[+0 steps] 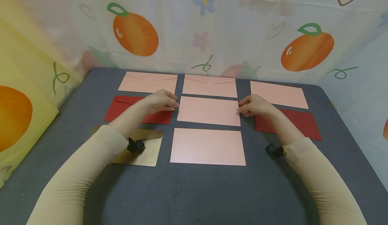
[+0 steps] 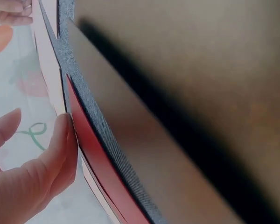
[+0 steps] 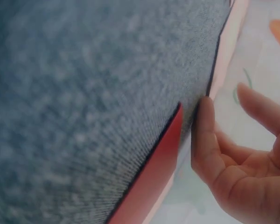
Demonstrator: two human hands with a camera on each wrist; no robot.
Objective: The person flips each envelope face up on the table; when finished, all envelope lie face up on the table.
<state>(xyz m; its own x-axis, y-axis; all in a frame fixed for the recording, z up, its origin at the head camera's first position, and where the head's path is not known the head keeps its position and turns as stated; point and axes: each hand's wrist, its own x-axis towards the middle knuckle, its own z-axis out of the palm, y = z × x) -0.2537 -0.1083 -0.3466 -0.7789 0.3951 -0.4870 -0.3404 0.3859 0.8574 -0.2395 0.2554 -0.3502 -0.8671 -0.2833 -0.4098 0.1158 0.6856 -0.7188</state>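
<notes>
And the left hand (image 1: 163,101) is touching the left edge of the middle pink envelope (image 1: 209,111), its fingers reaching out relaxed, curling round nothing. The right hand (image 1: 254,105) is mirroring it at the opposite edge, fingertips resting there, thumb standing apart, nothing being pinched. Two light contacts, facing each other: they seem to be steadying the envelope and keeping it straight. It is lying flat on the dark table (image 1: 209,194), sitting between the upper pink envelope (image 1: 209,86) and the lower pink envelope (image 1: 208,147), narrow gaps showing, apparently for a tidy column. Wider now: a left red envelope (image 1: 157,118) and a right red envelope (image 1: 297,122) are flanking it, partly hidden by the arms. A gold envelope (image 1: 148,152) is lying nearer, while two more pink ones are filling the far corners, suggesting rows and columns.
</notes>
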